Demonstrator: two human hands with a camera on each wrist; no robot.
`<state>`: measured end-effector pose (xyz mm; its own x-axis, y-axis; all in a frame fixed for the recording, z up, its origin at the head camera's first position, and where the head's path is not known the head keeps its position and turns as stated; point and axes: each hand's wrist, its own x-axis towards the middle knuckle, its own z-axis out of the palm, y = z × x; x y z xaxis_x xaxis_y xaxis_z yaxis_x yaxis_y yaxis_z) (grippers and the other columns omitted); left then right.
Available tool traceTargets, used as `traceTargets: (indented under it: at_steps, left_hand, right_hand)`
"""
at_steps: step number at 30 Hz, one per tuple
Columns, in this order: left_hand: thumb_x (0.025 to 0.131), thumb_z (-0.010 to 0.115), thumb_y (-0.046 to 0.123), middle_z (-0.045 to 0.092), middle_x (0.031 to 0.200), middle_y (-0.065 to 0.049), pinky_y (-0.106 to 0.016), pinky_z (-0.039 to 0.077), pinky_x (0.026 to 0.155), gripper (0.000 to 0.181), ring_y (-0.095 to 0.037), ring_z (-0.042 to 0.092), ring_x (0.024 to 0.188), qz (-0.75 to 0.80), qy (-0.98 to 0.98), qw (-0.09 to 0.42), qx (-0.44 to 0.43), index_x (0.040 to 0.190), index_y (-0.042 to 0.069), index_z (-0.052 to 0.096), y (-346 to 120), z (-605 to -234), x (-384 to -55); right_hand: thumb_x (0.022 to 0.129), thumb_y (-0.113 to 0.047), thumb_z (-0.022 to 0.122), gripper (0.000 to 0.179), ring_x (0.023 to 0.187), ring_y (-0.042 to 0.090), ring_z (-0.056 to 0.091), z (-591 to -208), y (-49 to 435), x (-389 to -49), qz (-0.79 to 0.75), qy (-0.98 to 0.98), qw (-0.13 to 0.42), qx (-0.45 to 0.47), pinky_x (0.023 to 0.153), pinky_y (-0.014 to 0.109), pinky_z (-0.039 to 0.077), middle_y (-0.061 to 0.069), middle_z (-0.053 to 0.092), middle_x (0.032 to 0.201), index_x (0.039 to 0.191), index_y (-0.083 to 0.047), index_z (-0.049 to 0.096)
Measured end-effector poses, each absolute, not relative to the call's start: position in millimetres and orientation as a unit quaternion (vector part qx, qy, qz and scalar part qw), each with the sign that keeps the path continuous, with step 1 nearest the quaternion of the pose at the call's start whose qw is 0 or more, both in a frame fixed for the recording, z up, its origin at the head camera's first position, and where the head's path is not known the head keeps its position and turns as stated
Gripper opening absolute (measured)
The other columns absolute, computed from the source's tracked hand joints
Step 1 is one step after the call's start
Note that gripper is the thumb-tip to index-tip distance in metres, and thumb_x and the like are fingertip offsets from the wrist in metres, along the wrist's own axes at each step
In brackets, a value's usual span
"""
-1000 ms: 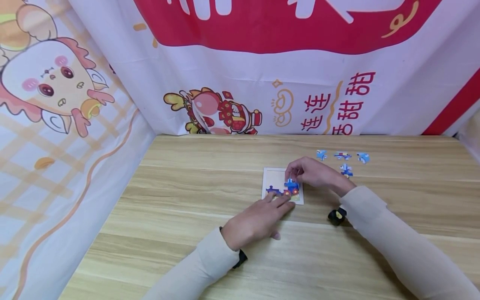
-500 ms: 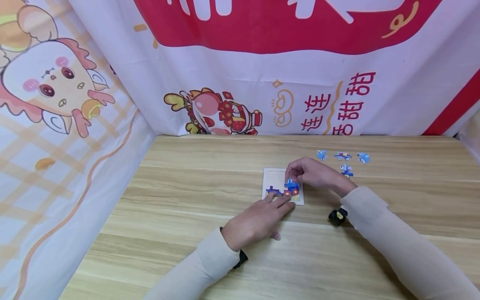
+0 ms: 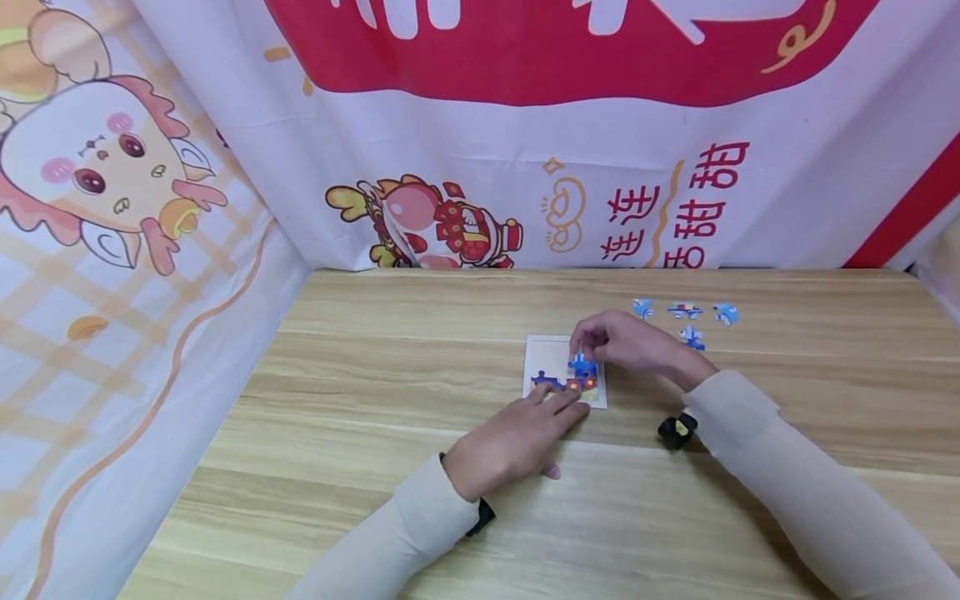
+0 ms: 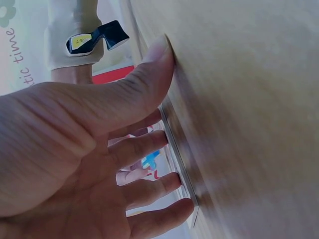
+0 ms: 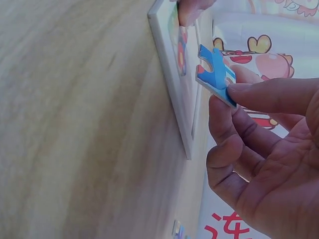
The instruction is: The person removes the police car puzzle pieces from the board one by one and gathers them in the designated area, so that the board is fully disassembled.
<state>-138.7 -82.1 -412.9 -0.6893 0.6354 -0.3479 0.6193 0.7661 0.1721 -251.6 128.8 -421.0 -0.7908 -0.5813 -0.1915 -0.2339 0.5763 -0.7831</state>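
Note:
A small white-framed jigsaw puzzle board [image 3: 550, 353] lies on the table, with blue and red pieces [image 3: 548, 380] along its near side. My left hand [image 3: 513, 440] rests its outstretched fingertips on that near side; in the left wrist view the fingers [image 4: 149, 191] touch the board's edge and the thumb stands apart. Between thumb and forefinger, my right hand [image 3: 633, 342] pinches a blue jigsaw piece [image 5: 215, 74]. That piece is tilted and held just above the board in the right wrist view. Fingers cover part of the pieces on the board.
Several loose jigsaw pieces [image 3: 685, 311] lie on the table beyond the right hand, one of them [image 3: 692, 338] close to the right forearm. A printed cloth [image 3: 450, 133] hangs along the table's back edge, and another [image 3: 135, 333] covers the left side.
Both hands stay at the board, the right still pinching the blue jigsaw piece. The right forearm has shifted very slightly; the loose pieces have not moved.

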Motion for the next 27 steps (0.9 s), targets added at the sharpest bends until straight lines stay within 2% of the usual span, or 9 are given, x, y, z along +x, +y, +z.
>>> traceTargets:
  at_steps: [9, 16, 22, 27]
  left_hand:
    - [0.089, 0.082, 0.035, 0.027, 0.175, 0.000, -0.044, 0.041, 0.123, 0.086, -0.030, 0.030, 0.158, 0.018, 0.918, 0.190, 0.348, 0.162, 0.019, 0.040, -82, -412, -138]
    - [0.088, 0.082, 0.035, 0.028, 0.174, 0.001, -0.043, 0.041, 0.123, 0.086, -0.029, 0.030, 0.158, 0.010, 0.919, 0.183, 0.350, 0.162, 0.020, 0.040, -83, -411, -136]
    - [0.089, 0.081, 0.037, 0.028, 0.174, 0.001, -0.043, 0.041, 0.123, 0.086, -0.029, 0.030, 0.158, 0.006, 0.918, 0.182, 0.351, 0.162, 0.020, 0.040, -83, -410, -136]
    - [0.090, 0.081, 0.037, 0.027, 0.175, 0.002, -0.044, 0.042, 0.122, 0.086, -0.029, 0.029, 0.159, 0.013, 0.918, 0.189, 0.347, 0.163, 0.021, 0.039, -84, -411, -137]
  right_hand:
    - [0.101, 0.002, 0.058, 0.022, 0.094, 0.023, 0.059, -411, 140, -247, -0.384, 0.869, 0.209, -0.233, 0.087, 0.035, 0.048, 0.008, 0.069, 0.098, 0.108, -0.010, 0.076]
    - [0.095, 0.007, 0.053, 0.030, 0.090, 0.023, 0.061, -406, 160, -246, -0.385, 0.874, 0.193, -0.225, 0.082, 0.034, 0.052, 0.008, 0.069, 0.097, 0.109, -0.008, 0.075]
    - [0.096, 0.005, 0.056, 0.027, 0.092, 0.024, 0.064, -403, 182, -243, -0.383, 0.885, 0.178, -0.198, 0.080, 0.034, 0.055, 0.010, 0.070, 0.106, 0.110, -0.009, 0.074]
    - [0.097, 0.003, 0.055, 0.028, 0.088, 0.022, 0.066, -402, 201, -241, -0.385, 0.889, 0.182, -0.167, 0.079, 0.034, 0.058, 0.013, 0.069, 0.110, 0.116, -0.007, 0.072]
